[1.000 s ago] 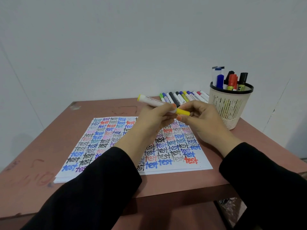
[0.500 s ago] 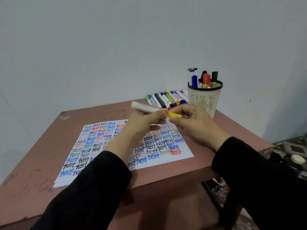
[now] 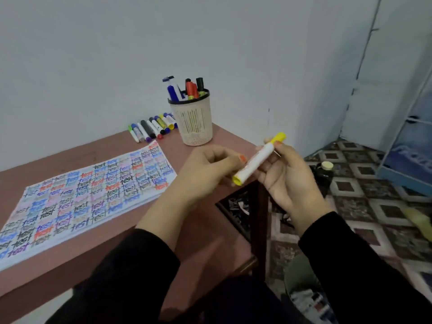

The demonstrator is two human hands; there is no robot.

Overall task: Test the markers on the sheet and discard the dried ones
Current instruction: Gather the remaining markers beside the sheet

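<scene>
Brown table (image 3: 70, 277) carries the sheet (image 3: 93, 195), off to my left. At the table's right corner my right hand (image 3: 287, 178) pinches the white marker (image 3: 257, 160) just below its yellow cap. The marker is held in the air, tilted cap-up, and my left hand (image 3: 205, 171) pinches its lower end with thumb and curled fingers

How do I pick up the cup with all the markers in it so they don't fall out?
Grip the cup around the middle of its mesh wall, probably coming from the front right. It stands upright, so a side hold keeps it level. Standing markers block the top, the row of loose markers lies at its left, and the room wall is behind.
</scene>
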